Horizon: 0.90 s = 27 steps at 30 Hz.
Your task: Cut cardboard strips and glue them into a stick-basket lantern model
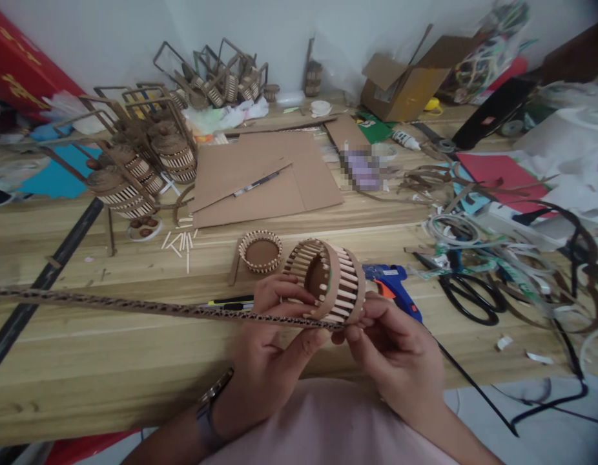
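A small round basket (347, 278) of pale wooden sticks between brown cardboard bands is tipped on its side in front of me. My left hand (274, 355), wearing a watch, is closed on a long corrugated cardboard strip (134, 307), its fingers against the basket's open side. My right hand (400, 349) grips the basket's lower right edge, with thumb and fingers at the strip's end. There the strip meets the basket's underside; I cannot tell whether it is stuck. A shallow stick ring (261, 252) rests on the table just beyond.
Behind the basket lies a blue glue gun (398, 290). Black scissors (473, 300) and tangled strips are to the right. Cardboard sheets (260, 155) bear a pen-like tool. Finished baskets with handles (173, 152) stand at the left, near loose sticks (185, 242) and a black bar (61, 258).
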Each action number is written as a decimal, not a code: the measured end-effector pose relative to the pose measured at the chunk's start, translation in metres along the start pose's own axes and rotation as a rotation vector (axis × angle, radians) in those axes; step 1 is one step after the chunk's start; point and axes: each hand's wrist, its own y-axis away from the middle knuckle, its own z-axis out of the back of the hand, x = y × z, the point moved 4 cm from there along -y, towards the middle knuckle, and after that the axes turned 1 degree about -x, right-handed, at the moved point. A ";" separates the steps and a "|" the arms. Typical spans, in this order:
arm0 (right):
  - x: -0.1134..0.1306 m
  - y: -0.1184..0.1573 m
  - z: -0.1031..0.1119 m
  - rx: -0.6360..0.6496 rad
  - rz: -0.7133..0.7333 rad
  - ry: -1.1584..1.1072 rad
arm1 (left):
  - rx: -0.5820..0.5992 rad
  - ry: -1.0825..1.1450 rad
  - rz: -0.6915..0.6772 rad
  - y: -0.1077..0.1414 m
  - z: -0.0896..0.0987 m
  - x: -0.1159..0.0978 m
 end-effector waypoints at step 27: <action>-0.013 0.000 0.000 0.075 -0.169 -0.238 | 0.012 0.193 0.202 0.001 -0.002 0.011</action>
